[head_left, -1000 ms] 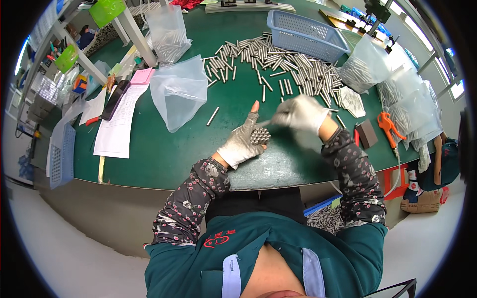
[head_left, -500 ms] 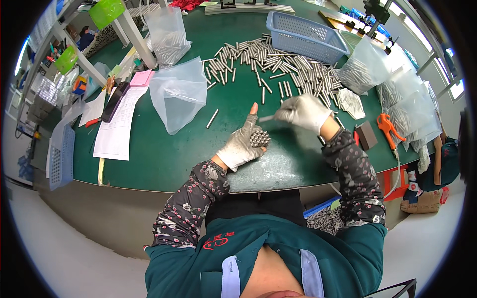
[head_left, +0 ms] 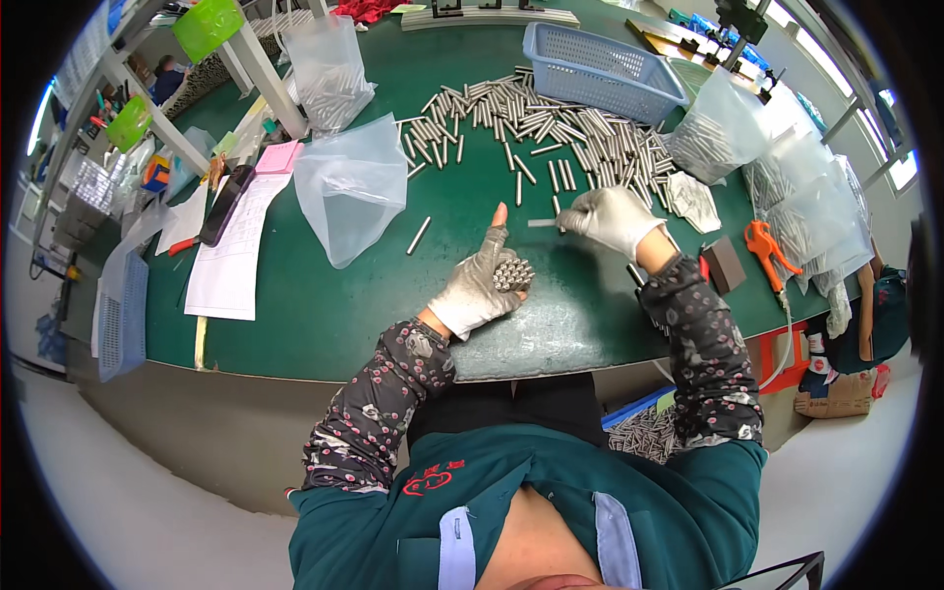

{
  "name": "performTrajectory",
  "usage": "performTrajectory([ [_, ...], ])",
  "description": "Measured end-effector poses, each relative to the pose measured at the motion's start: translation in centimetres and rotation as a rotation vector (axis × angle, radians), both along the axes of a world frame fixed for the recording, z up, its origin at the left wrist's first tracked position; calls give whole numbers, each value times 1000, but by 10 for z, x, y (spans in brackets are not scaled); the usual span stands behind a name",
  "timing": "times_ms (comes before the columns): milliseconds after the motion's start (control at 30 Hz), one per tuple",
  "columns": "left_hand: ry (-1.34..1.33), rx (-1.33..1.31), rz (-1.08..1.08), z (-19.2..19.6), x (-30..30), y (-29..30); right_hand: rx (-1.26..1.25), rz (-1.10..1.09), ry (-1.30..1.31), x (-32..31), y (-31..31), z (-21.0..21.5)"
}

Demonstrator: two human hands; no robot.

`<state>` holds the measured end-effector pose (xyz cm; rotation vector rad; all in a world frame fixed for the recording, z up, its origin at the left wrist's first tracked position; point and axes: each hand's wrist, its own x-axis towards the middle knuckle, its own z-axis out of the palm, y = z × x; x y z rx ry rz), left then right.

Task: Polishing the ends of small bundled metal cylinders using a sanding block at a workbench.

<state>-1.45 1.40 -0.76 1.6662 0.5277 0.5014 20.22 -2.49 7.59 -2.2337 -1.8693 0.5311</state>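
My left hand (head_left: 475, 290), in a white glove with bare fingertips, is closed around a bundle of metal pins (head_left: 511, 273), their ends facing up and right; its thumb points away from me. To the right, my gloved right hand (head_left: 612, 221) pinches a single metal pin (head_left: 542, 223), which sticks out leftward above the table. Beyond both hands spreads a large heap of loose metal pins (head_left: 551, 123). One stray pin (head_left: 419, 236) lies by itself left of my left hand. Some pins lie partly hidden beside my right wrist.
A blue plastic basket (head_left: 605, 74) stands behind the heap. Clear bags of pins (head_left: 718, 138) line the right side, near an orange air gun (head_left: 767, 251) and a brown block (head_left: 724, 265). At left are an empty-looking plastic bag (head_left: 351, 192), papers (head_left: 236, 246) and a phone (head_left: 227, 205).
The pin in my right hand has moved slightly away from me and right, turning more level. My left hand stays in place around its bundle.
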Motion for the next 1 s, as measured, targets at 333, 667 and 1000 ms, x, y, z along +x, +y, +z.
performTrajectory([
  [333, -17, -33, 14, 9, -2, -1, 25, 117, 167, -29, -15, -1],
  [667, -240, -168, -55, 3, -6, 0, 328, 258, -406, -50, -25, -16],
  [1000, -112, -34, 107, 4, -7, 0, 360, 193, 336, -83, -32, -36],
])
